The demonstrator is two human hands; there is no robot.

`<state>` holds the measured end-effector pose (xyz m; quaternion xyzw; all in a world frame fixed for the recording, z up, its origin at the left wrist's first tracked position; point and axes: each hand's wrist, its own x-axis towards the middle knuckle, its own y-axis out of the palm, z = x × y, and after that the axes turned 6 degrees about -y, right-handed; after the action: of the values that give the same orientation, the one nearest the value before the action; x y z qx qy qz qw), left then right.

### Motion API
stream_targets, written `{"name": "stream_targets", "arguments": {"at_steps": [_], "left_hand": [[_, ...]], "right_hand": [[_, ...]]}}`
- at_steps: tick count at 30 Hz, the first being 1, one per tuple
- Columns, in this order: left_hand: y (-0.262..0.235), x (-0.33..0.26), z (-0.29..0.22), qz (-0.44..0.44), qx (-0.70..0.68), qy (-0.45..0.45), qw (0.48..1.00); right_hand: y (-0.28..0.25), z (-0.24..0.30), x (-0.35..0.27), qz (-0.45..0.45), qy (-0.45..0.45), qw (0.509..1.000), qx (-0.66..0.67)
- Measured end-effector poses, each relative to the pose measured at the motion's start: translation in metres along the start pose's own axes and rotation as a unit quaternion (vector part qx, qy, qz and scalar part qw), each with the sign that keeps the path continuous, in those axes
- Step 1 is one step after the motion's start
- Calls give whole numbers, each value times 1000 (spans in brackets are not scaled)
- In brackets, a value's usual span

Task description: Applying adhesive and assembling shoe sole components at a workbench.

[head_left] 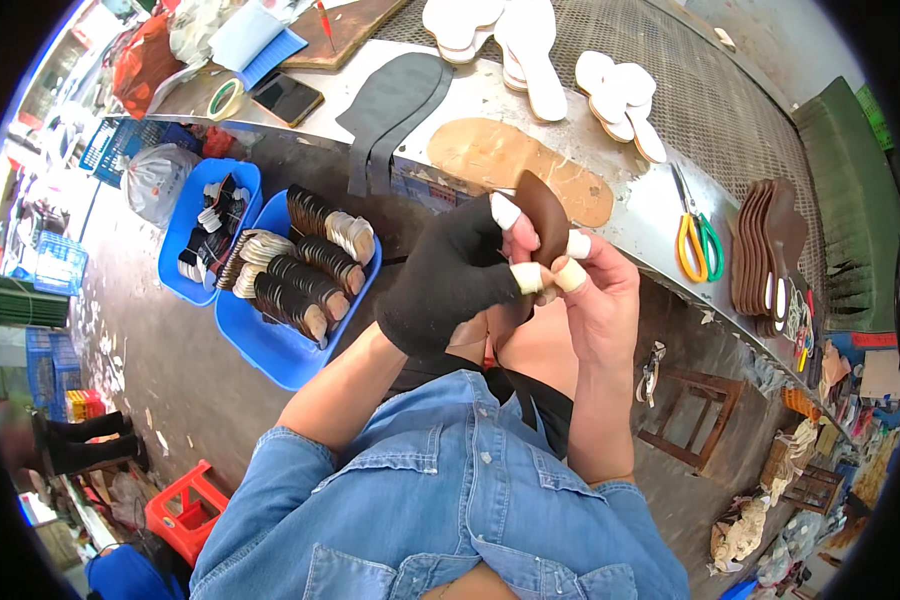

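Observation:
My left hand (pixel 448 285) wears a black glove with the fingertips taped white. It grips the lower part of a dark brown shoe insole piece (pixel 540 215). My right hand (pixel 590 290) is bare, with tape on several fingertips, and pinches the same brown piece from the right side. Both hands hold the piece upright in front of the metal workbench edge (pixel 650 215). A tan insole shape (pixel 515 160) lies flat on the bench just behind the hands.
Two blue bins (pixel 270 345) on the floor at left hold stacked brown insole pieces. On the bench lie scissors (pixel 695 235), a stack of brown insoles (pixel 770 250), white insoles (pixel 530 50), grey cut-outs (pixel 395 105), a phone (pixel 287 97) and a tape roll (pixel 226 98). A red stool (pixel 185 510) stands at lower left.

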<state>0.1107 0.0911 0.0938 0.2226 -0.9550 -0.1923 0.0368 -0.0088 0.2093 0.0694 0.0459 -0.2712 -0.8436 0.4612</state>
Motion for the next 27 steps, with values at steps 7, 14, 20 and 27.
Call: {"name": "stream_targets", "arguments": {"at_steps": [7,14,20,27], "left_hand": [[-1,4,9,-12,71,2,997],[-7,4,12,-27,132,33,990],[-18,5,16,-8,47,42,998],[-23,8,22,17,25,64,997]], "right_hand": [[-3,-9,3,-13,16,999,34],[-3,-13,6,-9,-19,999,-32],[4,-9,7,-38,6,999,-18],[9,-3,7,17,-35,998,-47]]}}
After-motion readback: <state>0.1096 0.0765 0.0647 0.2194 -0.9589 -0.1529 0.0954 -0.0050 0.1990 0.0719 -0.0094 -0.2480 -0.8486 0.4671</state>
